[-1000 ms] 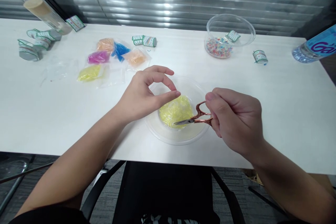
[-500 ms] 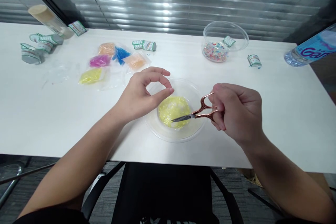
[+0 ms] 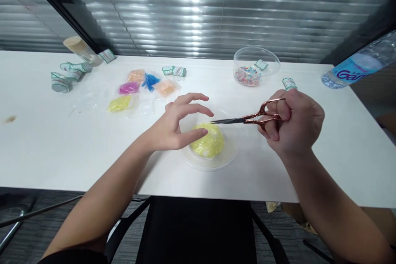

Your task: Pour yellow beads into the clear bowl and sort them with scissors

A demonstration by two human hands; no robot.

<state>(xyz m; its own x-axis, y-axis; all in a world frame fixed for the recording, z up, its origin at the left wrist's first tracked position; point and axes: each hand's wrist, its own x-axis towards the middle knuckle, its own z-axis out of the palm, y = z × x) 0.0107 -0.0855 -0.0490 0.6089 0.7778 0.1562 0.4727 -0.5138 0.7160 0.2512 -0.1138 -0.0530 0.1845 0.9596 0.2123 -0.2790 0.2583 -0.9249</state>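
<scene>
Gripped in my right hand (image 3: 295, 119) is a pair of scissors (image 3: 256, 116) with copper-coloured handles; the closed blades point left. My left hand (image 3: 182, 123) hangs over the left side of a clear plastic bowl (image 3: 213, 165), thumb and fingers apart, holding nothing. A rounded yellow mass (image 3: 208, 142), shiny on top, lies in that bowl, partly behind my left thumb. The scissor tips reach the space between my left thumb and index finger, above the yellow mass. Whether the tips touch anything, I cannot tell.
Small bags of coloured material, including a blue bag (image 3: 150, 81) and a yellow bag (image 3: 119, 103), lie at back left. A clear bowl (image 3: 256, 51) of multicoloured bits stands behind. There are patterned rolls (image 3: 174, 71), a cylindrical container (image 3: 82, 51) and a water bottle (image 3: 355, 66).
My left fingers have spread apart from a near pinch. My right hand has shifted right and the scissors have levelled, with their tips raised from over the middle of the yellow mass.
</scene>
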